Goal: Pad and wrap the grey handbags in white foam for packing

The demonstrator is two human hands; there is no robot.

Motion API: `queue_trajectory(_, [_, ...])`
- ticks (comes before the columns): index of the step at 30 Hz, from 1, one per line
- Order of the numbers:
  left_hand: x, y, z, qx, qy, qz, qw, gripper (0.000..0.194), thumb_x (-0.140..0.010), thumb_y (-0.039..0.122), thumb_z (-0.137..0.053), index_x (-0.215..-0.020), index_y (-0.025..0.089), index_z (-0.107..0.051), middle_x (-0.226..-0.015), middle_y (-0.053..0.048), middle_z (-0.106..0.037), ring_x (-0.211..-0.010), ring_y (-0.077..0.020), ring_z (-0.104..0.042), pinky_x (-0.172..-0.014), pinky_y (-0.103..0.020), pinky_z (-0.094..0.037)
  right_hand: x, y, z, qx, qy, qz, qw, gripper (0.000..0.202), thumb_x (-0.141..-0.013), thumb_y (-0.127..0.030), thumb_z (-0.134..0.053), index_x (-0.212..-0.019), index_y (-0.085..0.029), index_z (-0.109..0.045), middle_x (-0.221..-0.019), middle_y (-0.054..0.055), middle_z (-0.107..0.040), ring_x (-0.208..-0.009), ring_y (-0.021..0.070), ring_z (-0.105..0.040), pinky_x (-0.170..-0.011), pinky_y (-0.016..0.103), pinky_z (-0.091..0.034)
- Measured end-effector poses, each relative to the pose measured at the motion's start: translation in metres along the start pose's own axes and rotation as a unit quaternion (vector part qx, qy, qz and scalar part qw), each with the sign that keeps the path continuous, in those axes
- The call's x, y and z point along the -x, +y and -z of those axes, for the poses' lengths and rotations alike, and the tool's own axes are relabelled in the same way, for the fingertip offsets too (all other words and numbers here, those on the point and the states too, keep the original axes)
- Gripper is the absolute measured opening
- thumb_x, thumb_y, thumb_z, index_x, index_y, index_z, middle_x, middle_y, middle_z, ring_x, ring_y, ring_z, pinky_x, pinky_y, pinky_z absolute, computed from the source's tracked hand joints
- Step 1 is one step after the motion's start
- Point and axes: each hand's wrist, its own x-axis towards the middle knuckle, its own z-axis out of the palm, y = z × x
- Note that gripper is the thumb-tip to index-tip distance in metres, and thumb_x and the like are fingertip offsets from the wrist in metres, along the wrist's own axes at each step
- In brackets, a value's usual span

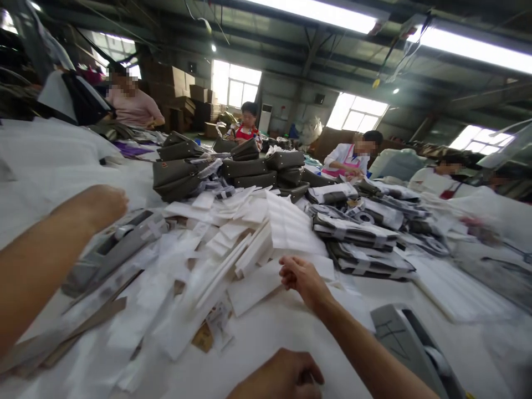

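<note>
At the bottom edge, left hand (279,377): partly cut off, back of the hand up, fingers bent; how far they close, or whether they hold anything, I cannot tell.
Right hand (298,278): reaches in from the lower right, fingers curled in and narrow, just over the white sheets; whether a sheet is pinched or touched, I cannot tell.
White sheets (253,285): loose pieces heaped in the middle of the table (260,346), overlapping at many angles, right beside the right hand.
Ridged white stack (291,224): behind the right hand, leaning at the back of the heap.
Small clear packet (218,327): left of the right hand, close to a brown scrap (203,337).
Tape dispenser (405,346): grey, with dark marks on its side, at the lower right, beyond the right forearm.
Wrapped bundles (357,230): dark, with pale wrapping, piled right of the ridged stack.
Dark bags (249,169): stacked behind the heap.
Other arm (54,238): another person's, entering from the left edge; its hand is blurred, fingers bent, grip unclear.
People across: one in pink (135,108), one in a red apron (245,132), one in a white top with a pink apron (344,160), heads lowered.
</note>
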Motion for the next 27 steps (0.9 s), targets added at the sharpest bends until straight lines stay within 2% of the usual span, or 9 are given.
queue_trajectory(3, [-0.007, -0.012, -0.003, 0.009, -0.016, -0.023, 1.0, 0.03, -0.076, 0.026, -0.068, -0.106, 0.022, -0.074, -0.085, -0.001, -0.069, -0.074, -0.0135, -0.06, -0.071, -0.025, -0.047, -0.016, 0.005, 0.016, -0.232, 0.115, -0.08, 0.963, 0.015, -0.091, -0.027, -0.066, -0.094, -0.015, -0.057, -0.081, 0.007, -0.07, -0.068, 0.0145, -0.071, -0.06, 0.023, -0.059])
queue_trajectory(6, [-0.006, -0.008, -0.003, 0.018, -0.025, -0.016, 0.999, 0.031, -0.076, 0.028, -0.067, -0.106, 0.022, -0.073, -0.084, -0.001, -0.068, -0.072, -0.0123, -0.059, -0.069, -0.023, -0.047, -0.031, 0.004, 0.022, -0.37, 0.128, -0.107, 0.914, 0.019, -0.097, -0.026, -0.056, -0.108, -0.011, -0.055, -0.094, 0.014, -0.071, -0.085, 0.0201, -0.074, -0.071, 0.029, -0.063])
queue_trajectory(9, [0.001, 0.006, 0.0, 0.014, -0.021, 0.01, 1.0, 0.034, -0.076, 0.025, -0.063, -0.108, 0.021, -0.072, -0.081, 0.0, -0.067, -0.067, -0.0111, -0.056, -0.064, -0.022, -0.045, -0.051, -0.011, 0.017, -0.434, 0.132, -0.081, 0.888, 0.021, -0.1, -0.029, -0.052, -0.112, -0.014, -0.057, -0.088, 0.008, -0.071, -0.077, 0.0182, -0.073, -0.067, 0.03, -0.064])
queue_trajectory(14, [0.011, 0.018, 0.003, 0.025, -0.012, 0.003, 1.0, 0.034, -0.076, 0.022, -0.06, -0.109, 0.021, -0.071, -0.076, 0.001, -0.066, -0.064, -0.012, -0.056, -0.061, -0.023, -0.045, -0.062, -0.08, 0.012, -0.478, 0.134, 0.015, 0.868, 0.018, -0.102, -0.018, -0.045, -0.101, -0.02, -0.062, -0.068, -0.004, -0.069, -0.053, 0.0084, -0.065, -0.053, 0.017, -0.059])
queue_trajectory(17, [0.013, 0.017, 0.004, 0.023, -0.005, 0.004, 1.0, 0.033, -0.076, 0.025, -0.062, -0.108, 0.022, -0.072, -0.081, 0.0, -0.068, -0.068, -0.0129, -0.059, -0.063, -0.023, -0.044, -0.047, -0.128, 0.016, -0.493, 0.061, 0.1, 0.862, 0.017, -0.101, -0.023, -0.049, -0.098, -0.02, -0.066, -0.072, -0.003, -0.072, -0.061, 0.0076, -0.069, -0.062, 0.016, -0.06])
queue_trajectory(19, [0.012, 0.016, 0.005, 0.015, -0.002, 0.015, 1.0, 0.033, -0.076, 0.025, -0.063, -0.107, 0.024, -0.072, -0.084, 0.001, -0.069, -0.069, -0.0127, -0.059, -0.064, -0.024, -0.044, -0.037, -0.145, 0.012, -0.469, -0.001, 0.153, 0.87, 0.014, -0.099, -0.023, -0.053, -0.099, -0.02, -0.067, -0.077, -0.002, -0.074, -0.069, 0.0089, -0.071, -0.068, 0.019, -0.062])
queue_trajectory(22, [0.007, 0.011, 0.004, 0.014, 0.0, 0.016, 1.0, 0.032, -0.074, 0.023, -0.064, -0.105, 0.025, -0.073, -0.084, 0.002, -0.069, -0.069, -0.0118, -0.058, -0.065, -0.024, -0.044, -0.035, -0.133, -0.01, -0.373, -0.007, 0.134, 0.918, 0.012, -0.09, -0.018, -0.065, -0.101, -0.021, -0.067, -0.081, -0.002, -0.076, -0.074, 0.0122, -0.072, -0.069, 0.023, -0.063])
queue_trajectory(24, [0.002, 0.007, 0.003, 0.014, 0.002, 0.008, 1.0, 0.031, -0.074, 0.023, -0.066, -0.104, 0.024, -0.073, -0.082, 0.002, -0.068, -0.07, -0.0112, -0.057, -0.068, -0.024, -0.045, -0.042, -0.107, -0.033, -0.31, 0.033, 0.07, 0.948, 0.017, -0.084, -0.016, -0.071, -0.099, -0.02, -0.066, -0.081, -0.002, -0.075, -0.072, 0.0129, -0.072, -0.065, 0.022, -0.062])
queue_trajectory(27, [-0.006, -0.001, 0.002, 0.014, -0.001, 0.005, 1.0, 0.027, -0.074, 0.024, -0.07, -0.101, 0.023, -0.075, -0.081, 0.001, -0.067, -0.071, -0.0113, -0.058, -0.072, -0.025, -0.047, -0.053, -0.063, -0.068, -0.28, 0.062, 0.016, 0.958, 0.012, -0.084, -0.01, -0.069, -0.092, -0.018, -0.062, -0.072, -0.003, -0.072, -0.062, 0.0122, -0.069, -0.058, 0.022, -0.06])
